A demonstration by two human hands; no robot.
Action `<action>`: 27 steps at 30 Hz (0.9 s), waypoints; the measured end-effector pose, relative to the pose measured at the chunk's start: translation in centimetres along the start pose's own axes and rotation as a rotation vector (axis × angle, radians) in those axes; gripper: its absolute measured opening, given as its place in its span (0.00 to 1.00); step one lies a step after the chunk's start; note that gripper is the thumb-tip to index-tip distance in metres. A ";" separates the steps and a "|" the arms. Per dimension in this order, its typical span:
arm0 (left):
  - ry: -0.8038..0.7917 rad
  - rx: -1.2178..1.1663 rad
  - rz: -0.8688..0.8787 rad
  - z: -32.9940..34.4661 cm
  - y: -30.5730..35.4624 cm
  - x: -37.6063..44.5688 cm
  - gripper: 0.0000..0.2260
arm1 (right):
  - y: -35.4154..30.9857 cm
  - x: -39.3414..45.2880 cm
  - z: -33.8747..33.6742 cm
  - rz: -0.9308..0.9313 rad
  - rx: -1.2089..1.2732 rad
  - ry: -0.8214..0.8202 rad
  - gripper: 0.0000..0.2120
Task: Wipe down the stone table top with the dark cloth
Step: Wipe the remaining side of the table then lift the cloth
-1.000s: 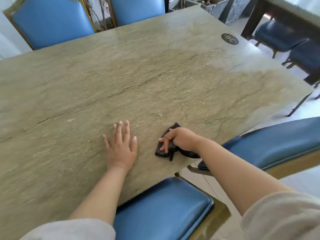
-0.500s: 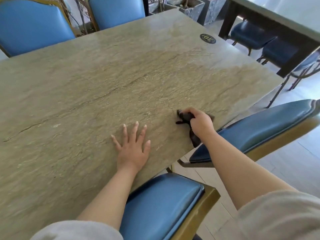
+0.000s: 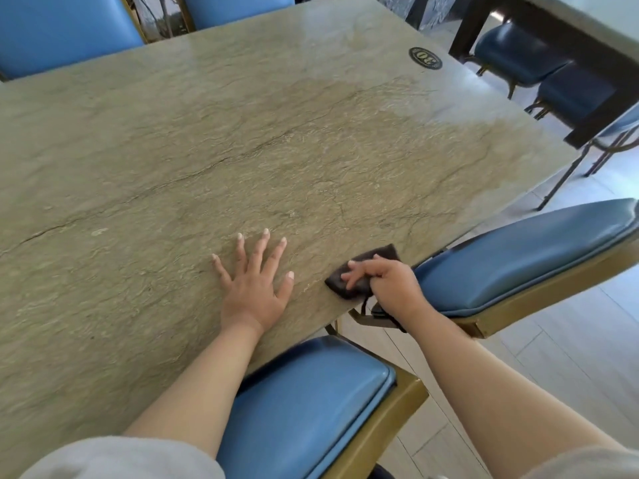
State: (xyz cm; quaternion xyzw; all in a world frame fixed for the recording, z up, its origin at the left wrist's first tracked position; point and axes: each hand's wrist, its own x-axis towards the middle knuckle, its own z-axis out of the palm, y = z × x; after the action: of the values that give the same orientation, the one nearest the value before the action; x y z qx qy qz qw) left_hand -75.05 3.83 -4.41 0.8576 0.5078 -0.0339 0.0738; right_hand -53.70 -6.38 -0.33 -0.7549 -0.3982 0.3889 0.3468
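The greenish stone table top (image 3: 242, 140) fills most of the view. My right hand (image 3: 390, 285) presses the dark cloth (image 3: 345, 283) onto the stone right at the table's near edge, fingers curled over it. A corner of the cloth sticks out beyond my fingers, and a thin strand hangs off the edge. My left hand (image 3: 254, 285) lies flat on the stone just left of the cloth, fingers spread, holding nothing.
Blue padded chairs with gold frames stand below my arms (image 3: 304, 402), to the right (image 3: 518, 264) and at the far side (image 3: 65, 25). A round black number badge (image 3: 425, 58) sits near the far right corner. Another dark table (image 3: 553, 25) and chairs stand beyond.
My right hand has slid the cloth along the near edge: out to the right, then back toward my left hand. My left hand has stayed flat on the stone.
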 end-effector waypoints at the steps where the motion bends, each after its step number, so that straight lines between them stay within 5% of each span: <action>1: 0.001 0.003 0.001 -0.1 0.0 0.0 0.30 | -0.4 0.8 0.1 0.023 -0.010 0.078 0.23; 4: -0.008 -0.009 0.004 -0.3 0.0 0.0 0.30 | -2.0 4.1 1.5 -0.067 -0.273 0.030 0.30; 10: 0.204 -0.711 -0.099 -1.4 -1.9 0.1 0.30 | -4.3 3.3 7.0 -0.345 -0.442 -0.595 0.35; 13: 0.301 -0.687 -0.196 -2.1 -5.1 -1.0 0.28 | -5.0 2.7 8.8 -0.489 -0.558 -0.814 0.35; 15: 0.314 -0.522 -0.246 -2.1 -7.4 -2.2 0.25 | -5.3 4.3 8.7 -0.523 -0.603 -0.755 0.34; 21: 0.224 -0.171 -0.395 -0.6 -12.0 -6.3 0.25 | -7.4 9.6 11.8 -0.388 -0.761 -0.214 0.32; 27: 0.313 -0.308 -0.405 -0.3 -12.4 -5.9 0.30 | -10.5 7.2 19.0 -0.594 -0.859 -0.348 0.32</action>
State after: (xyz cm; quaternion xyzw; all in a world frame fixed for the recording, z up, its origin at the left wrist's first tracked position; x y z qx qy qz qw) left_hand -88.76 4.65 -4.44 0.7123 0.6731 0.1620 0.1155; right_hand -70.81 8.62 -2.50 -0.6082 -0.7686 0.1958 0.0313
